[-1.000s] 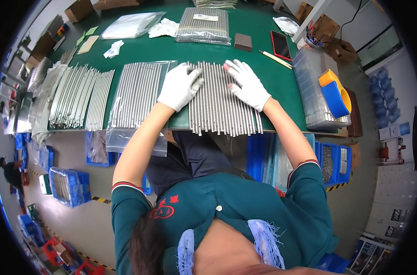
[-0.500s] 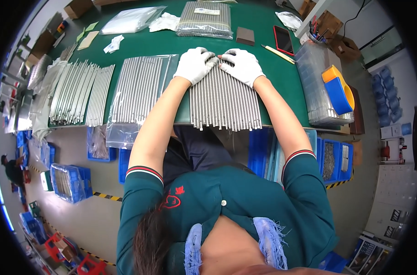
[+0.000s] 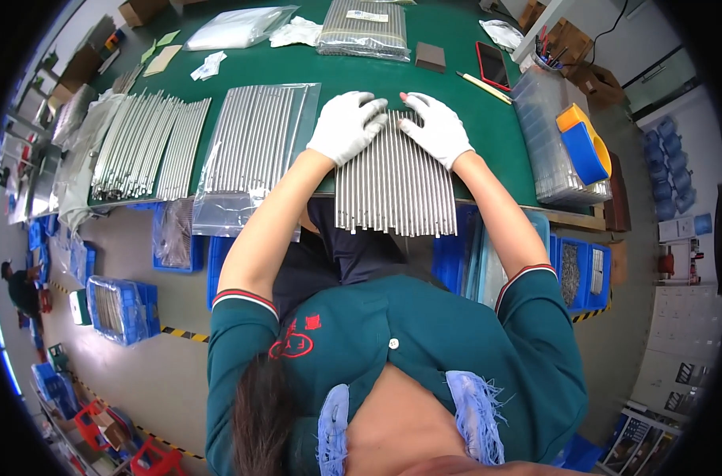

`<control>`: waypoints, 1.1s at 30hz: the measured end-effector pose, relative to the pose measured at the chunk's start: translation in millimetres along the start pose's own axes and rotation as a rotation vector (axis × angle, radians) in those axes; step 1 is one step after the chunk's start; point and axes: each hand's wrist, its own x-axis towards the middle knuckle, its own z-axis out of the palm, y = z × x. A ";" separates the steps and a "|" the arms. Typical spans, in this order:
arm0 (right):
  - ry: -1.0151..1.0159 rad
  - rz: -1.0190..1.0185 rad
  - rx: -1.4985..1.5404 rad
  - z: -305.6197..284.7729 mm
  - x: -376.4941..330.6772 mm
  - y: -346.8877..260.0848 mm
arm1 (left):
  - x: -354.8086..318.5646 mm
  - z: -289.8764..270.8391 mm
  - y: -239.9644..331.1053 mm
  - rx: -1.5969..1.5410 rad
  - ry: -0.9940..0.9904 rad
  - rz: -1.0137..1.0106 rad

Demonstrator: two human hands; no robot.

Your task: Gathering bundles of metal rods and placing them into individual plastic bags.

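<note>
A flat row of thin silvery metal rods [image 3: 396, 186] lies side by side in front of me, its near ends sticking out past the table's front edge. My left hand [image 3: 348, 128], in a white glove, rests over the far left corner of this row with its fingers a little apart. At the far right corner lies my right hand [image 3: 438, 131], also gloved in white, thumb and fingers spread and a bare fingertip showing. Both hands touch the rods without gripping any. To the left, more rods [image 3: 250, 135] lie in a clear plastic bag [image 3: 307, 119].
Loose rods [image 3: 138, 147] lie on the green table [image 3: 242, 67] at the left. Toward the back are a bagged rod bundle [image 3: 365, 32], a brown block [image 3: 430, 57], a phone [image 3: 492, 65] and a cutter [image 3: 485, 87]. A clear plastic box [image 3: 547, 135] with a tape roll [image 3: 587, 151] stands right.
The row of rods has slid toward me, farther over the table edge, and both hands have come nearer with it. My right hand's fingers have spread, and the hands are slightly farther apart.
</note>
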 end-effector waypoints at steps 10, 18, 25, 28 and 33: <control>-0.386 -0.124 -0.198 -67.8 -111.4 2.1 | -70.9 -99.2 26.4 -0.012 -0.502 0.008; -0.100 -0.283 -0.280 -28.8 -100.0 -16.6 | -54.6 -46.7 61.3 -0.119 -0.305 0.249; -0.026 -0.419 -0.018 0.8 -74.4 -58.0 | -47.1 -44.4 75.2 -0.164 -0.244 0.355; -0.018 -0.539 0.147 -10.8 -71.3 -81.4 | -57.6 -68.9 81.2 -0.242 -0.127 0.288; -0.206 -0.398 0.916 -27.6 -30.7 -92.0 | -18.6 -106.5 80.1 -0.453 -0.020 0.092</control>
